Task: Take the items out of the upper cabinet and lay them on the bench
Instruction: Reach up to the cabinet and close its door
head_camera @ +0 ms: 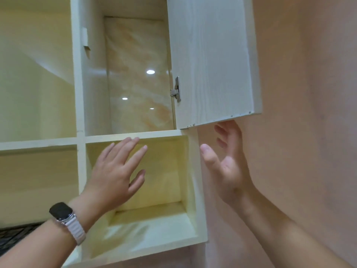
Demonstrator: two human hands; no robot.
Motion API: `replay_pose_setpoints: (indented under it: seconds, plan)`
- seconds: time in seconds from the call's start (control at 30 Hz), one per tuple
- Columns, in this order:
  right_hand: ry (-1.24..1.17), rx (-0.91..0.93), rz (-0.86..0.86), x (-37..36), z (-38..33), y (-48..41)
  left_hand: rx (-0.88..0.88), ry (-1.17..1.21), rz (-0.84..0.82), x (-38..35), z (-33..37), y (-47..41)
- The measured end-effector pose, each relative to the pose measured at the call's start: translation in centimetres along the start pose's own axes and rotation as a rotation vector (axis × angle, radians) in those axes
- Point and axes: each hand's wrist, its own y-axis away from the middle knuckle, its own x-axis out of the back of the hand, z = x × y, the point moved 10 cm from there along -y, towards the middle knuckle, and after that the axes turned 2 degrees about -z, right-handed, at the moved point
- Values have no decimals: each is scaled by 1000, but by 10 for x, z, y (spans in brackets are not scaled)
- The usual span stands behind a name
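The upper cabinet (123,74) is a white wall unit seen from below, with a glossy marbled back panel. Its white door (210,59) stands swung open to the right. No items show inside the open compartment from this angle. My left hand (117,171), with a watch on the wrist, is raised with straight, spread fingers in front of the open cubby (160,171) under the cabinet. My right hand (228,157) is raised palm-up just under the door's bottom edge, fingers loosely curled and holding nothing.
A metal hinge (176,89) sits on the door's inner edge. More open shelf compartments (36,74) lie to the left. A pinkish wall (309,113) fills the right side. A dark mesh surface (13,236) shows at the lower left.
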Motion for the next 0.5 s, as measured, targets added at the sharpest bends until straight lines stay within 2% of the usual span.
replay_pose_setpoints:
  seconds: [0.2, 0.33, 0.4, 0.5]
  plan:
    - [-158, 133, 15, -17, -13, -13, -185, -165, -69, -5, -32, 14]
    - [-170, 212, -45, -33, -21, -15, -246, -174, -92, -6, -49, 26]
    - [-93, 242, -87, -44, -21, -17, -243, -144, -90, -5, -53, 28]
    - [193, 281, -153, -66, -21, -18, -228, -102, -65, -4, -53, 27]
